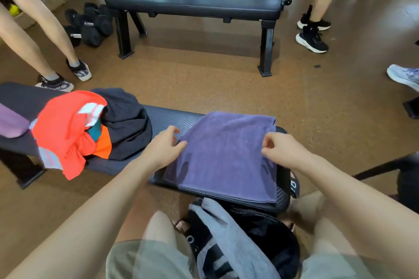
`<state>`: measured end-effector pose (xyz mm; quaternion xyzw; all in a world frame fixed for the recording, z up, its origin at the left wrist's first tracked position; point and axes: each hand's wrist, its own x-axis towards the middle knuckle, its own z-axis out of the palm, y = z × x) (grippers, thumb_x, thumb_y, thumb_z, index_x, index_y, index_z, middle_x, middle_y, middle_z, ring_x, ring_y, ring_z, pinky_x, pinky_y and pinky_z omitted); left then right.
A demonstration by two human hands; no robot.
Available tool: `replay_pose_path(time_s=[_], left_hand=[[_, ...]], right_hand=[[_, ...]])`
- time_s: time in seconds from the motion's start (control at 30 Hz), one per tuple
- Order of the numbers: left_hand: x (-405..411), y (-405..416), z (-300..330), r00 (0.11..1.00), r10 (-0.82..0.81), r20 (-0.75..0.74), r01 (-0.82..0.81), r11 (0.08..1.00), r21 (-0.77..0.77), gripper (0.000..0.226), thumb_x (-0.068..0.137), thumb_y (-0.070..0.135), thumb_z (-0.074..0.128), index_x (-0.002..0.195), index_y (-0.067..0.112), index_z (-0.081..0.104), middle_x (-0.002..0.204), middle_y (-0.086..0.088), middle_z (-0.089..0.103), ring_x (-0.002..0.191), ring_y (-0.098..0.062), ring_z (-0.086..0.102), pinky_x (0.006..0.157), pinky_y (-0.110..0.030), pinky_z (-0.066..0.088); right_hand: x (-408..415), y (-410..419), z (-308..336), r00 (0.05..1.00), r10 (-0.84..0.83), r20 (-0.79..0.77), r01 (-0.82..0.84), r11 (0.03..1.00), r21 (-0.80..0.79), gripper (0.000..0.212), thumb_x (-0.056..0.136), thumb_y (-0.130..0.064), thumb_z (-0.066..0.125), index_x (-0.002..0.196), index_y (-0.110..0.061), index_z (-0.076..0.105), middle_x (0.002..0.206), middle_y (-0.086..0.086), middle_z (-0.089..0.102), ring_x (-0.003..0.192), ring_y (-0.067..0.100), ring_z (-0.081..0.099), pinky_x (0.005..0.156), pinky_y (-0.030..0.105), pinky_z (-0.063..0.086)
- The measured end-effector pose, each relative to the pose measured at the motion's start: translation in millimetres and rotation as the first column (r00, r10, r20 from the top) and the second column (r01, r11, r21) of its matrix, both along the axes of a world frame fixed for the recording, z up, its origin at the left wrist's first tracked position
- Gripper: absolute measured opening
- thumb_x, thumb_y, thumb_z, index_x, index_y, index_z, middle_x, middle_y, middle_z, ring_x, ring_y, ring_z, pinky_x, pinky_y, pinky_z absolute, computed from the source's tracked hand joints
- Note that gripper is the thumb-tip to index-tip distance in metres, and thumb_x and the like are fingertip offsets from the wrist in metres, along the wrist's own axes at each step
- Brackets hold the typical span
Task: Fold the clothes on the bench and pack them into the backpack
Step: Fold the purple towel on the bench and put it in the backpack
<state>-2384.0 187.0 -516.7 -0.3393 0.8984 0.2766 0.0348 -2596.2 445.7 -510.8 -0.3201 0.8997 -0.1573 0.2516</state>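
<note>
A folded purple cloth (pixel 226 152) lies flat on the right end of the black bench (pixel 167 118). My left hand (pixel 166 146) is at the cloth's left edge, thumb raised and fingers reaching onto it. My right hand (pixel 280 150) hovers over the cloth's right part with loosely curled fingers that hold nothing I can see. On the bench to the left sits a heap of clothes: an orange-red garment (pixel 65 129) and a black one (pixel 128 127). The black backpack (pixel 269 235) stands on the floor between my legs, with a grey garment (pixel 226 233) draped over it.
A second black bench (pixel 192 2) stands across the brown floor, with dumbbells (pixel 90 25) to its left. People's legs are at far left (pixel 34 47) and upper right (pixel 317 18). A purple item (pixel 11 122) lies at the bench's left end.
</note>
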Motion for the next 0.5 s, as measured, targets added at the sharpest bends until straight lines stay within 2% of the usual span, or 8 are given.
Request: replay_pose_path(time_s=[0.1, 0.17, 0.27, 0.33, 0.43, 0.5], left_hand=[[-37.8, -4.3, -6.9, 0.997, 0.047, 0.065, -0.048, 0.999, 0.017, 0.047, 0.098, 0.04, 0.057, 0.134, 0.012, 0.047, 0.112, -0.007, 0.062, 0.106, -0.03, 0.058, 0.085, -0.037, 0.045], [-59.2, -7.7, -14.2, 0.992, 0.046, 0.115, -0.044, 0.999, -0.022, 0.039, 0.094, 0.041, 0.059, 0.12, 0.013, 0.053, 0.113, -0.008, 0.062, 0.106, -0.031, 0.057, 0.084, -0.038, 0.046], [-81.7, -11.7, -19.8, 0.984, 0.066, 0.165, -0.06, 0.997, -0.04, 0.023, 0.086, 0.034, 0.062, 0.097, 0.017, 0.052, 0.095, 0.0, 0.061, 0.095, -0.029, 0.057, 0.072, -0.038, 0.045], [-88.7, -12.1, -22.1, 0.983, 0.089, 0.159, -0.087, 0.996, -0.017, 0.018, 0.083, 0.031, 0.063, 0.09, 0.018, 0.052, 0.087, 0.002, 0.062, 0.087, -0.025, 0.057, 0.067, -0.037, 0.044], [-87.6, -12.9, -25.7, 0.983, 0.142, 0.119, -0.149, 0.987, 0.056, 0.021, 0.087, 0.038, 0.064, 0.088, 0.019, 0.055, 0.084, 0.004, 0.065, 0.082, -0.017, 0.059, 0.069, -0.036, 0.046], [-83.0, -15.0, -28.0, 0.977, 0.19, 0.101, -0.201, 0.973, 0.116, 0.02, 0.09, 0.038, 0.06, 0.087, 0.018, 0.057, 0.082, 0.002, 0.068, 0.081, -0.018, 0.062, 0.071, -0.036, 0.048]], right_hand=[[-14.8, -25.1, -10.9, 0.996, 0.005, -0.092, -0.012, 0.997, -0.077, 0.009, 0.087, -0.012, 0.054, 0.094, -0.013, 0.06, 0.084, -0.001, 0.065, 0.083, 0.025, 0.058, 0.068, 0.034, 0.043], [-13.9, -41.6, -20.5, 0.989, 0.102, -0.103, -0.114, 0.987, -0.115, 0.011, 0.088, -0.012, 0.052, 0.097, -0.015, 0.058, 0.083, -0.004, 0.061, 0.082, 0.024, 0.057, 0.064, 0.034, 0.038], [-6.2, -61.0, -37.3, 0.965, 0.236, -0.111, -0.252, 0.953, -0.169, 0.01, 0.09, -0.017, 0.051, 0.099, -0.022, 0.052, 0.089, -0.004, 0.053, 0.088, 0.028, 0.058, 0.07, 0.039, 0.045], [-1.2, -69.3, -43.8, 0.956, 0.263, -0.129, -0.28, 0.95, -0.136, 0.012, 0.092, -0.021, 0.049, 0.104, -0.022, 0.052, 0.095, -0.002, 0.05, 0.09, 0.03, 0.058, 0.074, 0.045, 0.05], [-1.9, -77.0, -44.5, 0.946, 0.294, -0.132, -0.301, 0.953, -0.036, 0.018, 0.093, -0.024, 0.049, 0.111, -0.021, 0.05, 0.1, 0.0, 0.048, 0.09, 0.03, 0.059, 0.072, 0.043, 0.051], [-5.8, -79.4, -41.8, 0.941, 0.319, -0.112, -0.321, 0.947, -0.001, 0.019, 0.094, -0.025, 0.049, 0.112, -0.021, 0.048, 0.101, 0.001, 0.048, 0.09, 0.031, 0.059, 0.07, 0.042, 0.051]])
